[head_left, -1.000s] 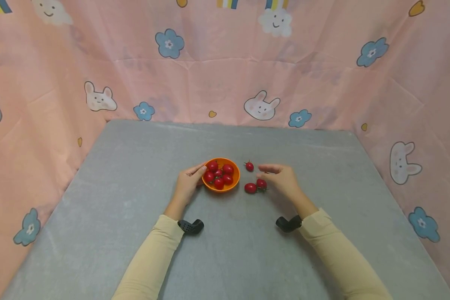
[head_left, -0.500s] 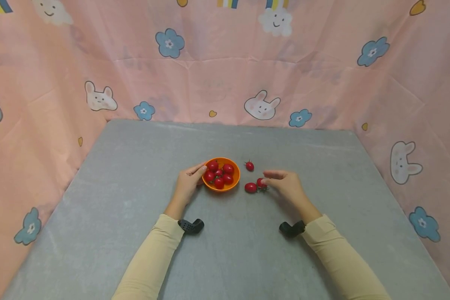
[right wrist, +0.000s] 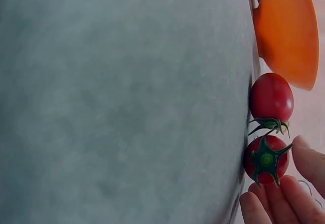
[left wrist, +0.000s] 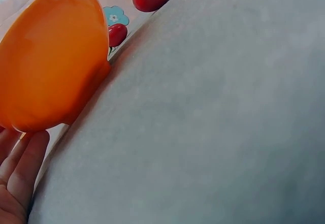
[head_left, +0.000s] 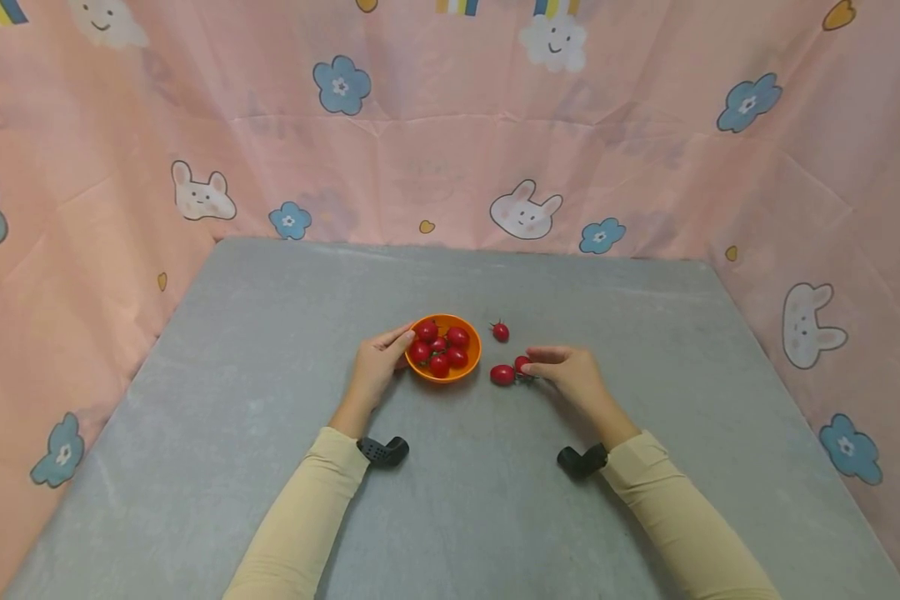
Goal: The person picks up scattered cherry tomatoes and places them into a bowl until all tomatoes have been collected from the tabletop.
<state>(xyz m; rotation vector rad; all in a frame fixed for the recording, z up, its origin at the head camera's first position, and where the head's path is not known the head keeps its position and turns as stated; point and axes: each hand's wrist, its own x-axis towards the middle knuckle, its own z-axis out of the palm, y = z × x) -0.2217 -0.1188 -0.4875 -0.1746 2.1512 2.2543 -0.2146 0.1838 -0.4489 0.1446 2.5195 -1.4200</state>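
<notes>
An orange bowl holding several red cherry tomatoes stands on the grey table. My left hand grips its left side, thumb at the rim and fingers against the outer wall. Right of the bowl, my right hand has thumb and fingers around a cherry tomato with a green calyx, pinching it at table level. Another cherry tomato lies right beside that one, on the bowl's side. A third loose tomato rests farther back.
The grey table runs back to a pink printed curtain, which also hangs along both sides. Black wrist cameras sit on the left wrist and the right wrist.
My right hand has moved slightly toward me, from beside the back tomato to the nearer pair, and its fingers have closed around one. My left hand and the bowl stay put.
</notes>
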